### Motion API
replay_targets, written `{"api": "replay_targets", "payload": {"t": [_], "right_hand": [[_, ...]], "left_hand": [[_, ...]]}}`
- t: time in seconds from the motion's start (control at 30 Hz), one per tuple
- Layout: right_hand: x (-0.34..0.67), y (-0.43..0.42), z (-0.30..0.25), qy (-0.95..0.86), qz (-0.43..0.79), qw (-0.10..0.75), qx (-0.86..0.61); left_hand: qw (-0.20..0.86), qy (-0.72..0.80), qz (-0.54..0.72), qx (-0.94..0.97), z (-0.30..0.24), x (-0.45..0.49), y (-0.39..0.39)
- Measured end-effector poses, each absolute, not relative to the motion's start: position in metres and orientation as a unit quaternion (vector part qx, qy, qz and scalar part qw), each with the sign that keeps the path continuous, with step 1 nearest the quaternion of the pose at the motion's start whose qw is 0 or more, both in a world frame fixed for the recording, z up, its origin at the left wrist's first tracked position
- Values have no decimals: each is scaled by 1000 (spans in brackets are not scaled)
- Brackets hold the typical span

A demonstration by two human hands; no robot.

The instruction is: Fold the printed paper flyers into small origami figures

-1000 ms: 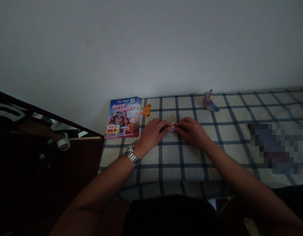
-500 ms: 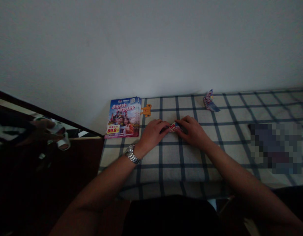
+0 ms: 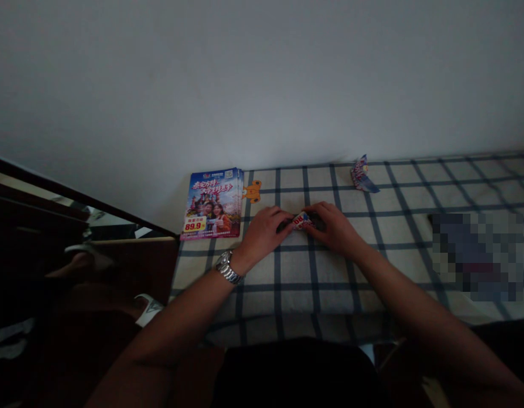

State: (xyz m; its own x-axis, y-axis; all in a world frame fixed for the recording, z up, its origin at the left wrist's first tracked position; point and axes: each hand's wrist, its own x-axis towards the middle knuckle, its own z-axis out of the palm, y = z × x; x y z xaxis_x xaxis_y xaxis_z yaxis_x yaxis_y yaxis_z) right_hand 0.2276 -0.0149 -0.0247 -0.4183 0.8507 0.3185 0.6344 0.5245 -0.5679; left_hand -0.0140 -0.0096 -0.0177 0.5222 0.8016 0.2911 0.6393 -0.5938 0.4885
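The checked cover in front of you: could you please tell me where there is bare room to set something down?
Bare checks lie below the left hand and right hand, and between the folded paper and the pixelated patch. It is crowded at the leaflet stack and orange cut-out.

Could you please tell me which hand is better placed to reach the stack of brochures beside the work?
Probably the left hand: it lies next to the stack of brochures. The right hand is farther off, beyond the folded paper leaflet that both hands seem to pinch.
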Motion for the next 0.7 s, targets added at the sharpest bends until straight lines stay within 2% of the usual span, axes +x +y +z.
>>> {"api": "replay_targets", "payload": {"t": [0.47, 0.7], "right_hand": [[228, -14, -27, -813, 200, 312, -449], [224, -17, -14, -806, 237, 340, -423]], "left_hand": [[175, 412, 283, 849, -19, -14, -11], [215, 411, 303, 832, -18, -14, -13]]}}
